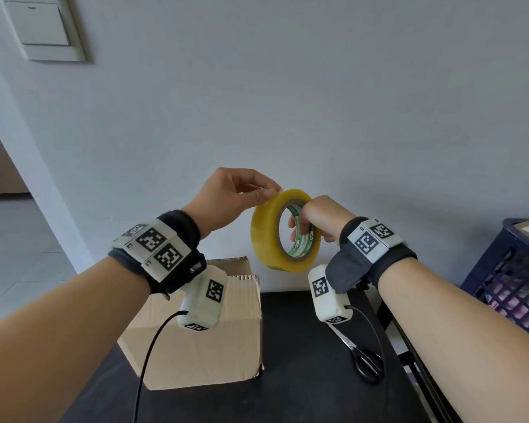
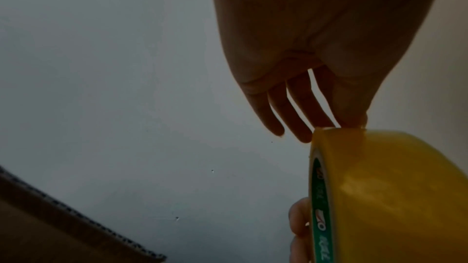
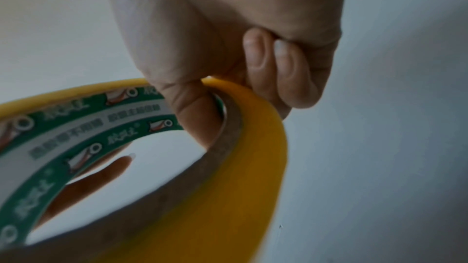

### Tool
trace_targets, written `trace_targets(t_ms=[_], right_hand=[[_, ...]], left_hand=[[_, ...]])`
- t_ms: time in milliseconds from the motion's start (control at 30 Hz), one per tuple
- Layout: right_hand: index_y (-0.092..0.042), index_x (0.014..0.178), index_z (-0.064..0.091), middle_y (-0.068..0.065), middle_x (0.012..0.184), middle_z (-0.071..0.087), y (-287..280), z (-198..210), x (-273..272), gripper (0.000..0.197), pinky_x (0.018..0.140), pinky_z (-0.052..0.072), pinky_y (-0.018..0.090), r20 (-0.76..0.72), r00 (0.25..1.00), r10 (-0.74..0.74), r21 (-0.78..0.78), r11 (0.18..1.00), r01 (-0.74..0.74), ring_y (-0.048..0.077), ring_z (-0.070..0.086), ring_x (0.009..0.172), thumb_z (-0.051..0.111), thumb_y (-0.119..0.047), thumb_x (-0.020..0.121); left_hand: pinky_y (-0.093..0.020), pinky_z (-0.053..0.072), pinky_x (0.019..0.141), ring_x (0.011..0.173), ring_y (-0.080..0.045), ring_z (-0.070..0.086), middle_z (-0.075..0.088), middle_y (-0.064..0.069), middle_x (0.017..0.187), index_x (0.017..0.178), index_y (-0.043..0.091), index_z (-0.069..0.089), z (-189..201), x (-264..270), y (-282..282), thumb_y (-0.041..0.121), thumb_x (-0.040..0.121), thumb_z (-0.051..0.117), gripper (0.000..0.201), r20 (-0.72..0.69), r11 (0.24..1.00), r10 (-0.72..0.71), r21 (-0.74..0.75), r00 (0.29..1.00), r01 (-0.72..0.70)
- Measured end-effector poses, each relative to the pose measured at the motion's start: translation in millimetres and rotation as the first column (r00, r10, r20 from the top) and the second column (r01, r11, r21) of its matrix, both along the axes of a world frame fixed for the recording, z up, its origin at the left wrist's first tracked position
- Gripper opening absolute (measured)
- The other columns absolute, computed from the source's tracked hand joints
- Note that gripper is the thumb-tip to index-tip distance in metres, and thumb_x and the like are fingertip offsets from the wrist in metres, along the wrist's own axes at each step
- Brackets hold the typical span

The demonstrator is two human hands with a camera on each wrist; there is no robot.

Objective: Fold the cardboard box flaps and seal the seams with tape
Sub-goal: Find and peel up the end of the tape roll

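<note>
A yellow tape roll (image 1: 266,239) with a green printed core is held upright in the air above the table. My right hand (image 1: 321,218) grips it, fingers hooked through the core and thumb outside; in the right wrist view the right hand (image 3: 228,17) curls round the tape roll (image 3: 240,187). My left hand (image 1: 235,193) pinches the roll's top rim between thumb and forefinger. The left hand (image 2: 291,47) meets the tape roll (image 2: 392,187) at its upper edge. No loose tape end shows. The cardboard box (image 1: 202,346) stands below on the black table (image 1: 303,377), its top hidden by my left wrist.
Black-handled scissors (image 1: 367,361) lie on the table to the right of the box, under my right wrist. A dark blue crate (image 1: 507,270) stands at the far right. A white wall rises just behind the table.
</note>
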State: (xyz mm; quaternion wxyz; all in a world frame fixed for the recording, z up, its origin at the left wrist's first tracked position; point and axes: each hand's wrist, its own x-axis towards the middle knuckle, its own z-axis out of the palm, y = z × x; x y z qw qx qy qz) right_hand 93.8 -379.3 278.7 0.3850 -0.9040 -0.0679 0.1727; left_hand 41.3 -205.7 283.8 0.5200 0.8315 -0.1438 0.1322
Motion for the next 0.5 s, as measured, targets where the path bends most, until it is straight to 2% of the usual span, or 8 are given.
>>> trace_targets(t_ms=[100, 167, 233, 300, 333, 400, 467, 500], right_hand=[[-0.011, 0.072, 0.061, 0.005, 0.075, 0.070, 0.7, -0.7, 0.1, 0.021, 0.044, 0.028, 0.022, -0.003, 1.000, 0.017, -0.003, 1.000, -0.017, 0.011, 0.044, 0.050, 0.048, 0.005, 0.077], [-0.012, 0.071, 0.062, 0.006, 0.077, 0.071, 1.3, -1.7, 1.0, 0.022, 0.044, 0.027, 0.022, -0.004, 1.000, 0.024, -0.001, 1.000, -0.024, 0.013, 0.044, 0.052, 0.048, 0.005, 0.076], [-0.011, 0.072, 0.062, 0.007, 0.077, 0.071, 1.5, -2.1, 2.3, 0.022, 0.044, 0.026, 0.022, -0.010, 1.000, 0.028, 0.009, 1.000, -0.028, 0.014, 0.045, 0.052, 0.047, 0.005, 0.076], [-0.011, 0.074, 0.062, 0.007, 0.077, 0.071, 1.2, -1.9, 3.6, 0.022, 0.044, 0.027, 0.021, -0.013, 0.999, 0.034, 0.009, 0.999, -0.033, 0.013, 0.045, 0.051, 0.047, 0.005, 0.077], [-0.011, 0.074, 0.062, 0.007, 0.077, 0.071, 0.6, -1.9, 4.3, 0.022, 0.045, 0.027, 0.022, -0.013, 0.999, 0.034, 0.005, 0.999, -0.034, 0.013, 0.045, 0.051, 0.047, 0.005, 0.077], [-0.011, 0.075, 0.061, 0.006, 0.079, 0.070, -0.7, -2.2, 5.9, 0.022, 0.046, 0.028, 0.023, -0.010, 1.000, 0.030, -0.012, 0.999, -0.030, 0.012, 0.044, 0.052, 0.047, 0.005, 0.078], [-0.012, 0.074, 0.062, 0.005, 0.080, 0.070, -1.2, -2.9, 7.8, 0.022, 0.048, 0.029, 0.024, -0.005, 1.000, 0.024, -0.026, 0.999, -0.024, 0.012, 0.044, 0.054, 0.049, 0.005, 0.078], [-0.013, 0.073, 0.062, 0.004, 0.079, 0.070, -0.9, -3.2, 8.6, 0.022, 0.049, 0.029, 0.024, -0.004, 1.000, 0.026, -0.035, 0.999, -0.026, 0.012, 0.044, 0.055, 0.049, 0.005, 0.078]], left_hand=[[-0.014, 0.051, 0.078, 0.081, -0.002, 0.065, 0.071, 0.005, 0.087, 0.084, 0.016, 0.070, -0.3, 2.4, -0.3, 0.013, 0.084, 0.067, 0.004, 0.014, 0.999, 0.029, -0.021, 0.999, -0.029], [-0.012, 0.050, 0.079, 0.083, 0.001, 0.064, 0.070, 0.007, 0.092, 0.090, 0.019, 0.070, -1.2, 4.4, 0.0, 0.014, 0.085, 0.067, 0.008, 0.034, 1.000, 0.031, -0.004, 0.999, -0.031], [-0.012, 0.049, 0.084, 0.091, 0.001, 0.063, 0.070, 0.008, 0.101, 0.098, 0.024, 0.070, -2.9, 6.9, 0.1, 0.017, 0.088, 0.064, 0.014, 0.073, 0.997, 0.037, 0.069, 0.997, -0.042], [-0.014, 0.048, 0.084, 0.093, -0.004, 0.062, 0.068, 0.007, 0.102, 0.100, 0.024, 0.071, -3.1, 7.4, -0.5, 0.016, 0.090, 0.060, 0.017, 0.165, 0.977, 0.046, 0.197, 0.985, -0.079], [-0.015, 0.048, 0.082, 0.092, -0.007, 0.062, 0.067, 0.006, 0.101, 0.101, 0.022, 0.072, -2.7, 6.9, -0.8, 0.016, 0.091, 0.059, 0.018, 0.249, 0.948, 0.039, 0.296, 0.968, -0.114], [-0.019, 0.047, 0.076, 0.089, -0.013, 0.061, 0.067, 0.002, 0.100, 0.104, 0.017, 0.073, -2.1, 6.4, -0.4, 0.019, 0.093, 0.054, 0.022, 0.430, 0.843, -0.044, 0.501, 0.902, -0.197], [-0.025, 0.046, 0.070, 0.087, -0.018, 0.061, 0.068, -0.002, 0.098, 0.103, 0.015, 0.073, -0.7, 6.1, 0.8, 0.027, 0.092, 0.046, 0.031, 0.498, 0.747, -0.138, 0.620, 0.856, -0.240], [-0.027, 0.047, 0.067, 0.085, -0.020, 0.061, 0.068, -0.002, 0.096, 0.101, 0.015, 0.073, 0.9, 5.9, 1.2, 0.029, 0.092, 0.042, 0.035, 0.507, 0.725, -0.158, 0.642, 0.848, -0.249]])
